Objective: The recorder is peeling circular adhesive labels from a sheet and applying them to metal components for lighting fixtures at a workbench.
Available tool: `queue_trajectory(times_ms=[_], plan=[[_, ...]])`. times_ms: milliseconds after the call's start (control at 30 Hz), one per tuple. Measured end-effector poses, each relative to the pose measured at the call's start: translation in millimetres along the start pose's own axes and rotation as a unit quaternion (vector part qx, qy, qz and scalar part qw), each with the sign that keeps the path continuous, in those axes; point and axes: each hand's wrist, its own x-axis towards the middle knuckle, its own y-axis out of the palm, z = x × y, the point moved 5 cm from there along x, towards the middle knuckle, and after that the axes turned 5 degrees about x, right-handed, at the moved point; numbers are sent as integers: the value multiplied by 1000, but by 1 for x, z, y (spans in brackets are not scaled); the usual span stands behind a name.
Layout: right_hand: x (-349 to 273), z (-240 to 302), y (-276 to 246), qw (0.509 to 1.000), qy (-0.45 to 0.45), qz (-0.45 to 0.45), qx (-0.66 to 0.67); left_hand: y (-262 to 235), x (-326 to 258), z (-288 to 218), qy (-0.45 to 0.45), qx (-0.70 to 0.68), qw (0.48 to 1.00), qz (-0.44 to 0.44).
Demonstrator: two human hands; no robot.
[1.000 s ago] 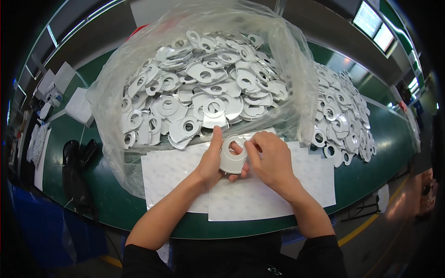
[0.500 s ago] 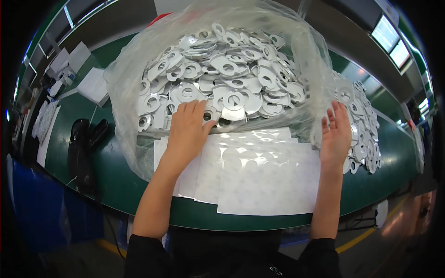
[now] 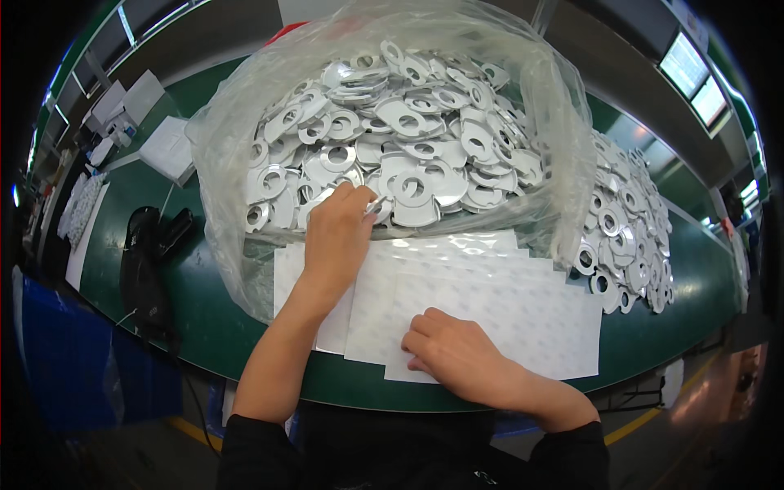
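Observation:
My left hand [image 3: 336, 237] is at the near edge of a clear plastic bag [image 3: 233, 269]. Its thumb and fingers pinch a flat silvery metal piece [image 3: 375, 205] seen edge-on. Many similar flat pieces with round holes [image 3: 412, 186] lie heaped in the open bag just beyond. My right hand [image 3: 457, 351] rests low over the topmost of several overlapping white sheets [image 3: 531, 322], close to its front left part. Those fingers are curled together, and whatever their tips hold is hidden. Faint rounded patches show on the sheets.
A second heap of the metal pieces [image 3: 625, 237] lies on the green table [image 3: 694, 278] to the right. On the left are a black device with a cable [image 3: 145, 269] and a white box [image 3: 167, 151]. The table's curved front edge runs close to my body.
My right hand has come from the right-hand heap to the front of the white sheets, its fingers now curled. My left hand has drawn slightly nearer and closed on a metal piece.

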Motion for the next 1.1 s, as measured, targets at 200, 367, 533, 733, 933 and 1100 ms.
queue_trajectory(times_ms=[200,367,533,733,933,1100], plan=[[0,-4,4,1000,11,-20,9,38,-16,-36,-134,-660,719,171],[0,-3,13,1000,3,-6,-14,65,-36,-64,-215,-783,515,276],[-4,-1,8,999,-24,-7,-28,87,-37,-62,-236,-771,506,306],[-18,15,-38,977,-135,34,160,86,-39,-63,-239,-753,536,296],[-12,-66,-78,848,19,-299,438,86,-43,-60,-267,-740,549,283],[-4,-100,-52,828,89,-357,423,82,-42,-68,-247,-737,554,300]])
